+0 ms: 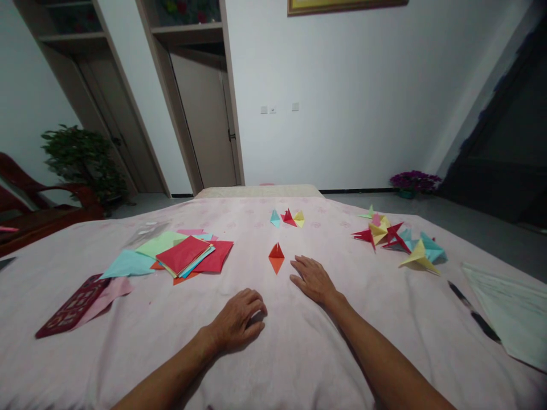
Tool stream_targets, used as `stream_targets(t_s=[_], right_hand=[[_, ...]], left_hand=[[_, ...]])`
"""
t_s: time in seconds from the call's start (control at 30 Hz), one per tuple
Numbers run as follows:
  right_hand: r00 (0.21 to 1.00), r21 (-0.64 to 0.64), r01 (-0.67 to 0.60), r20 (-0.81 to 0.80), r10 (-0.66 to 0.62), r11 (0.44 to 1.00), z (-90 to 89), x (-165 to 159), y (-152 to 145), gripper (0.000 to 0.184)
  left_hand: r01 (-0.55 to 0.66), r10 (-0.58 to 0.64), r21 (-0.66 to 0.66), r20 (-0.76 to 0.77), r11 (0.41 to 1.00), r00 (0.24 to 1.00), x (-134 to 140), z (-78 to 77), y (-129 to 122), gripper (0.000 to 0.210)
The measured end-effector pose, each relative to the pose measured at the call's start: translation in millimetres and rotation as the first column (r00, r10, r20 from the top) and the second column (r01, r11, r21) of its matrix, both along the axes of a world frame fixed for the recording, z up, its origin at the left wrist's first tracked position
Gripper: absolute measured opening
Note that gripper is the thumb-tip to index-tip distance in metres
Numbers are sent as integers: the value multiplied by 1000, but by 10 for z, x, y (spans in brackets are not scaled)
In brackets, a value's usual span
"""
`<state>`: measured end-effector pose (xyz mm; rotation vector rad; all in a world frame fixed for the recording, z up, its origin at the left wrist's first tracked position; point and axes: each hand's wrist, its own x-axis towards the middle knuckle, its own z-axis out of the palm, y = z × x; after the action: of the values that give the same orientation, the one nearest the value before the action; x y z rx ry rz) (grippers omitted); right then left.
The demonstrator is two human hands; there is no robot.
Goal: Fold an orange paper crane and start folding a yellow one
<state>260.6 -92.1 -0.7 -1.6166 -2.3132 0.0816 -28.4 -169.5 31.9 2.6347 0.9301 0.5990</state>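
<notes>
My left hand rests on the pink tablecloth, fingers loosely curved and thumb apart, holding nothing. Lying flat with its fingers stretched out, my right hand is also empty. Just beyond and to the left of its fingertips sits a small folded orange-red paper piece, pointed at top and bottom; neither hand touches it. Farther back stand three small folded papers in a group: a light blue one, a red one and a yellow one.
At the left lie stacked coloured paper sheets and a dark red envelope-like item. Several folded paper shapes are heaped at the right. Near the right edge are a pen and a pale sheet.
</notes>
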Motion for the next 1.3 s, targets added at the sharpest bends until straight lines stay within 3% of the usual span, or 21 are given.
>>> stream_targets(t_s=[0.53, 0.67, 0.8, 0.9, 0.97, 1.0, 1.17, 1.3], right_hand=[[1000, 42, -5, -21, 5, 999, -84, 49, 27, 50], [1000, 29, -4, -22, 4, 1000, -96, 46, 24, 51], [997, 0, -4, -71, 4, 1000, -47, 51, 49, 48], [968, -64, 32, -246, -47, 997, 29, 37, 174, 39], [893, -102, 87, -434, -123, 991, 74, -6, 315, 34], [864, -100, 106, -484, -141, 989, 88, -43, 395, 35], [771, -81, 98, -624, -127, 992, 72, -334, 752, 41], [715, -52, 50, -696, -72, 997, 23, -526, 902, 26]], left_hand=[[-23, 27, -82, 46, 996, 999, 36, -8, 71, 18], [-52, 64, -217, 51, 975, 997, 74, -13, 275, 7], [-131, 167, -441, 43, 888, 985, 196, 8, 621, 19], [-219, 396, -524, 252, 823, 883, 351, -36, 893, 29], [-295, 571, -563, 410, 772, 712, 464, -97, 1055, 27], [-326, 600, -547, 451, 771, 661, 520, -130, 1126, 26], [-402, 622, -474, 592, 783, 513, 739, -266, 1377, 21], [-399, 573, -418, 674, 816, 465, 826, -329, 1463, 18]])
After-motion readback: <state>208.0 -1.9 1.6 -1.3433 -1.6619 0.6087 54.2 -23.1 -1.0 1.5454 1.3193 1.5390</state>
